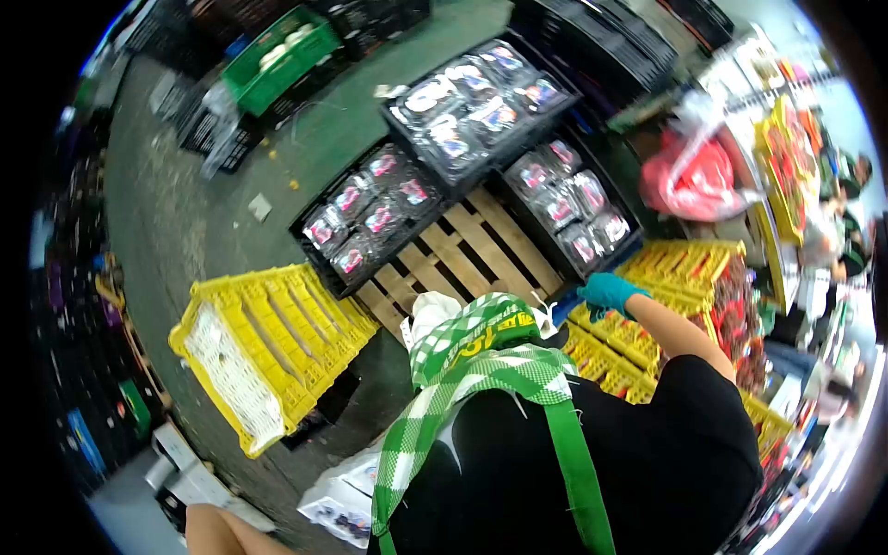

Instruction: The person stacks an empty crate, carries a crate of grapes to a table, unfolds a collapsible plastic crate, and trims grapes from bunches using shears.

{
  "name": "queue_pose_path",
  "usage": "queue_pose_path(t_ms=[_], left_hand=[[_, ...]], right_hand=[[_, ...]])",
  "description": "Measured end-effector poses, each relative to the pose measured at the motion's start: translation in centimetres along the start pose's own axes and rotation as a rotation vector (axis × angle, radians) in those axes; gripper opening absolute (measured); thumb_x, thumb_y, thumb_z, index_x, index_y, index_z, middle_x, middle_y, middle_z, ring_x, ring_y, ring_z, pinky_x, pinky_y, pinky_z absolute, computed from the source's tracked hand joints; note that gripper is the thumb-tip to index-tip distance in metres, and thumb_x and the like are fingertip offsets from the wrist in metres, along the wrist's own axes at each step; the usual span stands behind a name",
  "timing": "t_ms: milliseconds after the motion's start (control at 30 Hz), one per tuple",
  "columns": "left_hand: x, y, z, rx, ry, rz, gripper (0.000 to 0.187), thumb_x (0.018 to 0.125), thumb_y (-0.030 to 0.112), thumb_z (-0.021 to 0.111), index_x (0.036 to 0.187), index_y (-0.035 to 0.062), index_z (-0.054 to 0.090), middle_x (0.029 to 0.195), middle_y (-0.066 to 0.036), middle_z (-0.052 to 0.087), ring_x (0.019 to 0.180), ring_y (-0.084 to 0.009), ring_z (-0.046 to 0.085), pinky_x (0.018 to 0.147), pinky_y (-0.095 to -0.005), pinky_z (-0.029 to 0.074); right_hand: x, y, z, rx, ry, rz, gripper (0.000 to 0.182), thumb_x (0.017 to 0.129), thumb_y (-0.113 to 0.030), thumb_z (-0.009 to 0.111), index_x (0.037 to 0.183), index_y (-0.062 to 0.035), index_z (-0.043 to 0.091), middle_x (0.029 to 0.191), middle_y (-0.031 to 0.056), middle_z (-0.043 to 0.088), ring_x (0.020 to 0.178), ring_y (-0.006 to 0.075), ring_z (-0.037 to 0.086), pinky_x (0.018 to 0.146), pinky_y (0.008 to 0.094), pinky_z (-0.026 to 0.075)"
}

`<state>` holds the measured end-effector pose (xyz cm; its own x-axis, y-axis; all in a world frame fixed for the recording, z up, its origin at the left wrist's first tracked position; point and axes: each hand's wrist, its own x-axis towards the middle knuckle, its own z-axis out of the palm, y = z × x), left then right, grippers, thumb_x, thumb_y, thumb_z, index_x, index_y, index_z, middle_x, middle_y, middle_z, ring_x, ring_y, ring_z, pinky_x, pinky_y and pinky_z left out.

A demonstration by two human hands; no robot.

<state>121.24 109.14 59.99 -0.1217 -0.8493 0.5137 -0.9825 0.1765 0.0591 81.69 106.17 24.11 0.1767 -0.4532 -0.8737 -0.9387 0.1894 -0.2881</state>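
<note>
My right hand [610,294], in a teal glove, reaches out at the right, beside the corner of the wooden pallet [467,242] and above the yellow crates [610,347]. Its fingers are curled together; what they hold, if anything, is hidden. Only a bare forearm of my left arm shows at the bottom left edge, with the left hand outside the frame. Black crates [444,199] of clear-wrapped packs stand on the pallet. One crate at the back sits higher than those beside it. A blue edge lies just below the glove.
A yellow crate [277,324] leans at the left, near a white bag [347,495]. Further back are a green crate [319,51] and stacked black crates [601,46]. A red bag [694,176] is at the right. People stand at the far right.
</note>
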Motion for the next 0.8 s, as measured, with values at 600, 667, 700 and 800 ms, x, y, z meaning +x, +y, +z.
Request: queue_pose_path(t_ms=[600, 667, 700, 800], left_hand=[[-6.5, -22.5, -2.9, 0.004, 0.162, -0.513, 0.02, 0.077, 0.004, 0.054, 0.061, -0.001, 0.044, 0.055, -0.009, 0.039, 0.051, -0.0158, 0.036, 0.048, -0.0327, 0.03], [-6.1, -23.8, -1.9, 0.005, 0.186, -0.568, 0.021, 0.077, 0.004, 0.054, 0.06, -0.0009, 0.043, 0.054, -0.009, 0.038, 0.05, -0.0157, 0.035, 0.048, -0.0329, 0.029], [-5.8, -24.5, -1.2, 0.0, 0.197, -0.595, 0.022, 0.077, 0.004, 0.054, 0.059, -0.0008, 0.043, 0.054, -0.009, 0.037, 0.05, -0.0156, 0.034, 0.048, -0.0329, 0.028], [-3.8, -26.7, 2.2, 0.002, 0.226, -0.67, 0.023, 0.077, 0.004, 0.054, 0.058, -0.0007, 0.042, 0.052, -0.009, 0.036, 0.049, -0.0154, 0.033, 0.047, -0.0332, 0.027]], right_hand=[[10.9, -19.1, -7.9, 0.216, -0.005, 0.246, 0.026, 0.078, -0.011, 0.036, 0.083, 0.0039, 0.056, 0.067, 0.022, 0.06, 0.053, 0.0285, 0.06, 0.045, 0.0355, 0.046], [13.5, -21.6, -9.9, 0.112, -0.1, 0.164, 0.023, 0.078, -0.012, 0.04, 0.084, 0.0035, 0.056, 0.073, 0.0211, 0.06, 0.057, 0.0293, 0.06, 0.048, 0.0371, 0.048], [14.4, -23.6, -11.4, 0.055, -0.126, 0.104, 0.022, 0.078, -0.013, 0.042, 0.084, 0.0037, 0.056, 0.075, 0.0208, 0.06, 0.058, 0.0294, 0.061, 0.049, 0.0379, 0.049], [17.5, -31.6, -17.0, 0.144, -0.05, 0.022, 0.029, 0.081, -0.018, 0.043, 0.073, 0.0066, 0.056, 0.073, 0.0206, 0.06, 0.058, 0.0275, 0.061, 0.052, 0.037, 0.051]])
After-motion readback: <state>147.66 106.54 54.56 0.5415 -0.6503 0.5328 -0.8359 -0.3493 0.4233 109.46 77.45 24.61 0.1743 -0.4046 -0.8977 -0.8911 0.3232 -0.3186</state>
